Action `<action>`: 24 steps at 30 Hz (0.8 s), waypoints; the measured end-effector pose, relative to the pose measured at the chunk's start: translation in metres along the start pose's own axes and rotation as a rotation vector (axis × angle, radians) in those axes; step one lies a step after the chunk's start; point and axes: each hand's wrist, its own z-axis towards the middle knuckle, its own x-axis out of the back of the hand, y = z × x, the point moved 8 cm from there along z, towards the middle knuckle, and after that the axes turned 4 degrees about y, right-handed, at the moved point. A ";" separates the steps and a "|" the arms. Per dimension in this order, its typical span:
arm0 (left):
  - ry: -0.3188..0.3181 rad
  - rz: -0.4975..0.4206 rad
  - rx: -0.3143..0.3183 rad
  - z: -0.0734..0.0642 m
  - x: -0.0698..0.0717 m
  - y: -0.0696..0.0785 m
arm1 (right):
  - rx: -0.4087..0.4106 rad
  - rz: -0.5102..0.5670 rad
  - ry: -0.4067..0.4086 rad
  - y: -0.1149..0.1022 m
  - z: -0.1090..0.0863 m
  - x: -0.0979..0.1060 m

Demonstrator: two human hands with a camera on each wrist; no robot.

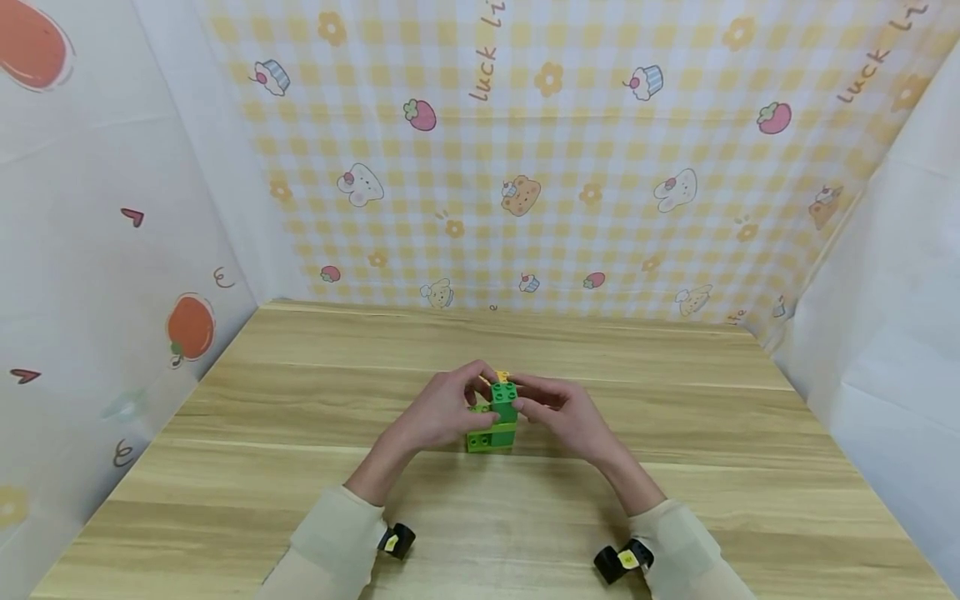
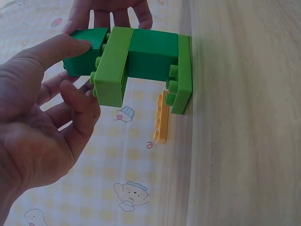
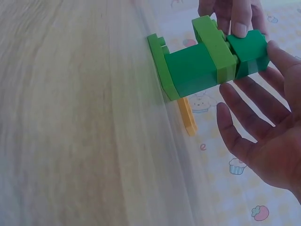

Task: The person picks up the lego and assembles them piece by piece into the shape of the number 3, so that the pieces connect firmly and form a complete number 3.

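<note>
A stack of green toy building blocks stands on the table: a flat light green block (image 2: 185, 75) at the bottom, a dark green block (image 2: 153, 55), then another light green block (image 3: 214, 47). On top sits a separate dark green block (image 1: 504, 391), slightly tilted, with studs showing in a narrow gap beneath it. My left hand (image 1: 453, 406) pinches this top block from the left, thumb on its near face. From the right, my right hand (image 1: 562, 412) holds the same block between thumb and fingers. Parts of the fingers are hidden behind it.
Behind the stack a flat yellow studded block (image 2: 162, 117) lies on the wooden table (image 1: 300, 467). A checked cloth (image 1: 480, 150) with printed figures hangs at the table's back edge, and white cloths hang at both sides.
</note>
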 end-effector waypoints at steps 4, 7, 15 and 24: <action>0.002 -0.002 0.019 0.000 -0.001 -0.001 | 0.005 -0.008 0.001 0.000 0.000 0.000; 0.003 -0.013 0.026 -0.001 -0.001 -0.001 | -0.002 0.001 -0.004 0.000 0.000 -0.001; 0.016 -0.030 0.052 -0.002 0.000 0.001 | -0.018 0.027 -0.005 0.000 0.000 -0.001; 0.038 0.051 0.051 -0.002 -0.001 0.006 | -0.011 0.027 -0.003 0.000 0.001 0.000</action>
